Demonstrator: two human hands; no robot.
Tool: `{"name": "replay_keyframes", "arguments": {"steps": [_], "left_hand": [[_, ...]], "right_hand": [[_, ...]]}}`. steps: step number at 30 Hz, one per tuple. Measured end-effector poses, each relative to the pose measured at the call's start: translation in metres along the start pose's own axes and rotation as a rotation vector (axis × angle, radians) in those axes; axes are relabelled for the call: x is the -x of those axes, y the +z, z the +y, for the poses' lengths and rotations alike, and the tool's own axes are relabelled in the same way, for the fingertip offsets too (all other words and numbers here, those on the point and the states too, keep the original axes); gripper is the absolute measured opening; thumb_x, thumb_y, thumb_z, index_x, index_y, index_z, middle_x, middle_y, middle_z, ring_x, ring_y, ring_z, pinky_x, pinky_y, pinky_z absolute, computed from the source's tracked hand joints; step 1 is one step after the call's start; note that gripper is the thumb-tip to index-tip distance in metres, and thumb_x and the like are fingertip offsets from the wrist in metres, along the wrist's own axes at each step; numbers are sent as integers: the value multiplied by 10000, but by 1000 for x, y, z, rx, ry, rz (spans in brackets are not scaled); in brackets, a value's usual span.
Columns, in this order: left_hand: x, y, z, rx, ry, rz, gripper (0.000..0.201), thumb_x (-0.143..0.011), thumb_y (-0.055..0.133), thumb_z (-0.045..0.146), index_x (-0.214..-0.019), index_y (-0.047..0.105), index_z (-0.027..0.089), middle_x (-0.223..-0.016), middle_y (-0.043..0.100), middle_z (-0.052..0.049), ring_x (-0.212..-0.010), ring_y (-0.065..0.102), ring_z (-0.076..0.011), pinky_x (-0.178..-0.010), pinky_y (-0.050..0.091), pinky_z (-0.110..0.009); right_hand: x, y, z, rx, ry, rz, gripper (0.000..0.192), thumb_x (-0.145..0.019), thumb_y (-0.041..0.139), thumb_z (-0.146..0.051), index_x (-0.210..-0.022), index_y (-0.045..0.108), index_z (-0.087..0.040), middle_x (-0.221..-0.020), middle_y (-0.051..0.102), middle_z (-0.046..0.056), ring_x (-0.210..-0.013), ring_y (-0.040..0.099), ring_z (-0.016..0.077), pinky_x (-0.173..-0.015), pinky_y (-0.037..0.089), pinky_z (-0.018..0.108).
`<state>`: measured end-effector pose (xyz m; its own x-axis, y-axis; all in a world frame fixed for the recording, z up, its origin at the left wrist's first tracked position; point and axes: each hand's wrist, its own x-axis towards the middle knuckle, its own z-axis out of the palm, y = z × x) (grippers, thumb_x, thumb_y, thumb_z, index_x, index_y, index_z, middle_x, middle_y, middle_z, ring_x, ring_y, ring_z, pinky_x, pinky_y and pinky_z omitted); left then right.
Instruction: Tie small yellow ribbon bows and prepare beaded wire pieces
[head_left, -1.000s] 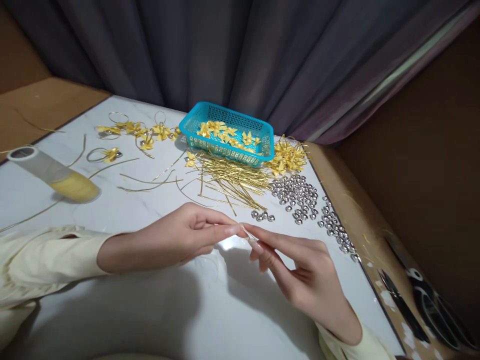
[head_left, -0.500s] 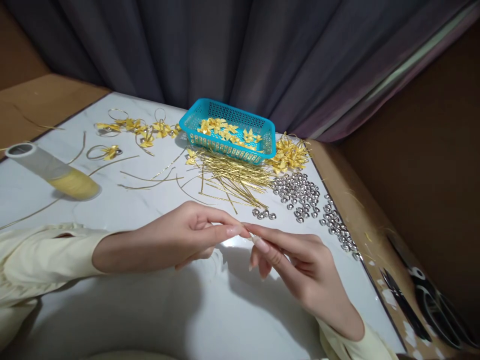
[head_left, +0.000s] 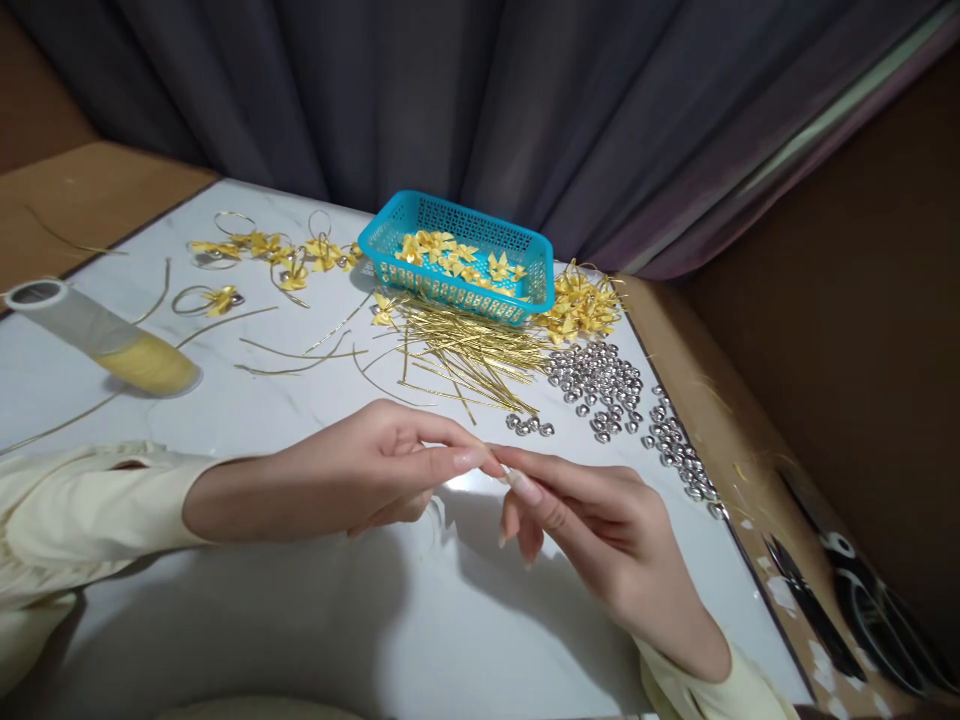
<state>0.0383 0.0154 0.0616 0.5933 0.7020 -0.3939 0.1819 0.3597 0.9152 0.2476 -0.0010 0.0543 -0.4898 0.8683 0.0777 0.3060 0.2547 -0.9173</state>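
Observation:
Above the white tabletop [head_left: 300,640], my left hand [head_left: 352,470] and my right hand [head_left: 592,520] meet at their fingertips. Each has its thumb pressed against its index finger in a pinch. Whatever lies between the tips is almost wholly covered and too small to name. Just beyond them are a few silver bells [head_left: 529,426] and a pile of gold twist ties [head_left: 472,350]. A larger heap of silver bells [head_left: 600,380] lies beyond my right hand.
A blue basket [head_left: 457,300] holds yellow ribbon bows. More yellow bows [head_left: 581,305] are heaped beside it, and bows with wire loops [head_left: 262,247] lie at the left. A clear tube [head_left: 112,340] with yellow contents leans leftward. Black scissors [head_left: 877,610] and snips [head_left: 814,610] rest at the right.
Both hands keep nearly the same pinched pose, fingertips together. The view has shifted very slightly; nothing on the table has visibly moved.

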Motion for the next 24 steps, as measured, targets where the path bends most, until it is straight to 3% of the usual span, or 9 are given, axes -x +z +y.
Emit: {"name": "replay_keyframes", "arguments": {"steps": [8, 15, 24], "left_hand": [[1, -2, -3, 15, 20, -39, 360, -904, 496, 433, -1095, 659, 174, -387, 263, 94, -336, 214, -58, -298, 193, -138], [-4, -10, -3, -18, 78, -124, 315, -919, 492, 403, -1039, 663, 167, -396, 255, 93, -350, 221, -57, -348, 180, -172], [-6, -21, 0, -192, 206, -202, 292, -936, 484, 372, -993, 674, 157, -471, 317, 74, -415, 261, -60, -400, 197, -189]], "right_hand": [[-1, 0, -1, 16, -28, 14, 301, -919, 508, -201, -1169, 676, -206, -586, 637, -6, -440, 537, 81, -483, 487, 195], [3, -4, 2, 120, -205, 67, 365, -854, 532, -54, -1141, 686, -219, -640, 670, -14, -482, 582, 83, -531, 519, 195], [4, -6, 3, 342, -370, 90, 493, -831, 371, 23, -1180, 649, -188, -660, 666, 14, -557, 612, 103, -565, 531, 212]]}}
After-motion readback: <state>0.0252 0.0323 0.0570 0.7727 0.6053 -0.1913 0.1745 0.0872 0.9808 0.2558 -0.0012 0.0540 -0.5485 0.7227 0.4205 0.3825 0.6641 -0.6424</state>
